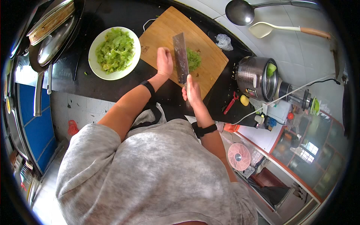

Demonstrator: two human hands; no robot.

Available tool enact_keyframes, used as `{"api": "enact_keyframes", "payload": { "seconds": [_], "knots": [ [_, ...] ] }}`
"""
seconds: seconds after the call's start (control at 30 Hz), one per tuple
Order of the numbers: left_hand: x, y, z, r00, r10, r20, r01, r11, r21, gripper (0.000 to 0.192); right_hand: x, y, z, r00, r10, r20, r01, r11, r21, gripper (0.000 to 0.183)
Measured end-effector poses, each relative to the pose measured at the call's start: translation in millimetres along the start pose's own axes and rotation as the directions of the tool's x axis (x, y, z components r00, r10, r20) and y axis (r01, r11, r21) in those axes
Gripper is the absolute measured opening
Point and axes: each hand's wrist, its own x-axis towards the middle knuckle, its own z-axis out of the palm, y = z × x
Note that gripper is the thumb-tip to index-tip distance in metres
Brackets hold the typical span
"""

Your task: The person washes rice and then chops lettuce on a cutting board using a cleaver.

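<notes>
My right hand [193, 90] grips the handle of a cleaver [181, 57], whose broad blade reaches up over a wooden cutting board [160, 31]. Chopped green lettuce [193, 59] lies on the board just right of the blade. My left hand [164, 62] is left of the blade, over the board's lower left edge. Its fingers look curled and are slightly blurred; whether they hold anything does not show. Left of the board, a white bowl [92, 66] holds torn green leaves [115, 52].
Right of the board stand a steel rice cooker [249, 76], a red peeler [231, 103] and a yellow, rounded item [244, 100]. A crumpled plastic bag [224, 42] lies near the wall. Pans [39, 77] stand at left. A white cable [270, 104] crosses the right side.
</notes>
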Motion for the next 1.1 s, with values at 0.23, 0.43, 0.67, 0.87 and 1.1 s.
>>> {"api": "enact_keyframes", "payload": {
  "seconds": [0.23, 0.43, 0.67, 0.87, 1.1],
  "knots": [
    [25.9, 1.0, 0.4, 0.934, -0.356, -0.025, 0.341, 0.909, -0.239, 0.006, 19.4, 20.8, -16.4, 0.995, 0.075, 0.066, -0.079, 0.995, 0.056, 0.060],
    [20.6, 1.1, 13.3, 0.932, -0.355, 0.074, 0.362, 0.925, -0.117, 0.033, 34.9, 9.1, -61.4, 0.989, 0.086, -0.122, -0.093, 0.994, -0.050, 0.069],
    [32.6, 39.7, 28.1, 0.822, 0.049, 0.568, -0.313, 0.872, 0.377, 0.016, 28.5, 12.6, -51.4, 0.975, 0.090, -0.202, -0.091, 0.996, 0.006, 0.068],
    [27.1, 68.7, -9.2, 0.767, 0.009, 0.642, -0.406, 0.782, 0.474, 0.040, 9.7, 15.1, -50.3, 0.980, 0.098, -0.172, -0.085, 0.993, 0.080, 0.060],
    [80.1, 118.1, -167.6, 0.898, -0.148, 0.414, -0.326, 0.409, 0.852, 0.069, 3.6, 7.5, -59.6, 0.986, 0.077, -0.145, -0.063, 0.993, 0.098, 0.059]
  ]
}}
